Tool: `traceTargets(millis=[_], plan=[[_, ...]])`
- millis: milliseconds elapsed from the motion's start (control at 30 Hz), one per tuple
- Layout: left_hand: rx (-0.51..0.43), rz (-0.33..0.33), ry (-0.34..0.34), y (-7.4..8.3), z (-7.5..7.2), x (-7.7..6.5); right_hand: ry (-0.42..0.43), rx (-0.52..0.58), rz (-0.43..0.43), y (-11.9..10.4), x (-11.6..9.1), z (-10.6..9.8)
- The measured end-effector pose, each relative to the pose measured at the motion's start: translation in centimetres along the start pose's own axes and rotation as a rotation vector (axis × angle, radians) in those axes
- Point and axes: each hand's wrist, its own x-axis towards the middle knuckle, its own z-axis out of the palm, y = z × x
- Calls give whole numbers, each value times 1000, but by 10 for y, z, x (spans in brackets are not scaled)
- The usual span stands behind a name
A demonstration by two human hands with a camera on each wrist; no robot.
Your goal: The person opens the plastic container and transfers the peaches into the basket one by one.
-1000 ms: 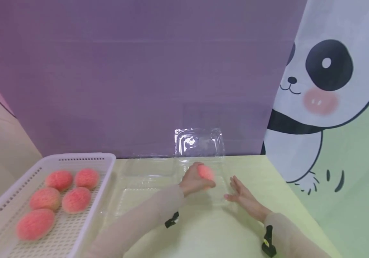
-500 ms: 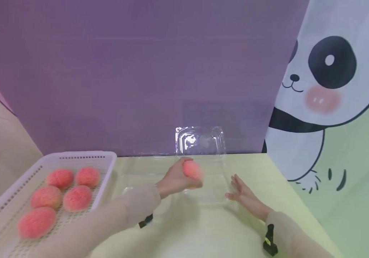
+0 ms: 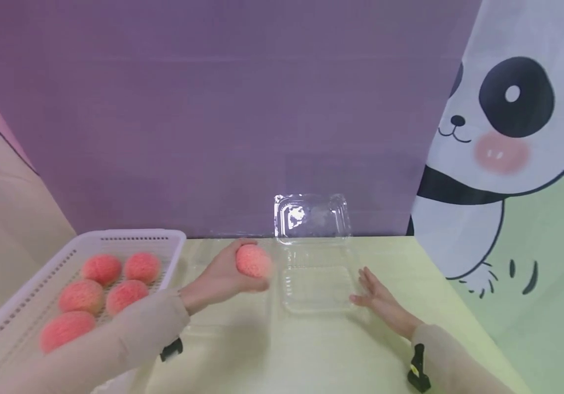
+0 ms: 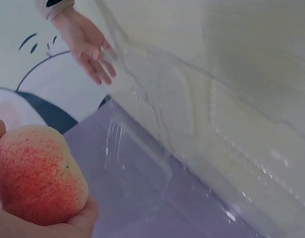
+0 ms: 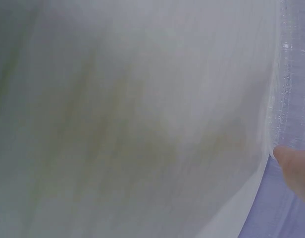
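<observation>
My left hand (image 3: 219, 279) grips a pinkish-red peach (image 3: 254, 261), fingers behind it and thumb below. Close up in the left wrist view, the peach (image 4: 36, 173) shows a speckled red skin fading to cream. It is held over a clear plastic container (image 3: 213, 327) on the left, largely covered by my hand and arm. To its right sits another clear plastic container (image 3: 318, 311), its see-through lid (image 3: 312, 219) raised at the back. My right hand (image 3: 385, 303) is by this container's right edge, fingers extended and nothing held.
A white perforated basket (image 3: 179, 246) stands at the left with several peaches (image 3: 125, 295) in it; my left forearm crosses its near part. The pale yellow table (image 3: 311, 350) ends at a purple backdrop (image 3: 242, 120). A panda-print cloth (image 3: 459, 241) hangs on the right.
My left hand has carried the peach leftward, from over the right-hand container to over the left one. My right hand has stayed beside the right-hand container. The view has shifted slightly.
</observation>
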Motion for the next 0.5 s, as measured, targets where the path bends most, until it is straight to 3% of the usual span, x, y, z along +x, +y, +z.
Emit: traceTargets(millis=[233, 500], plan=[[71, 48, 59, -6, -45, -18, 9, 1, 7, 3, 0, -2], [178, -24, 72, -24, -84, -44, 3, -8, 20, 2, 2, -1]])
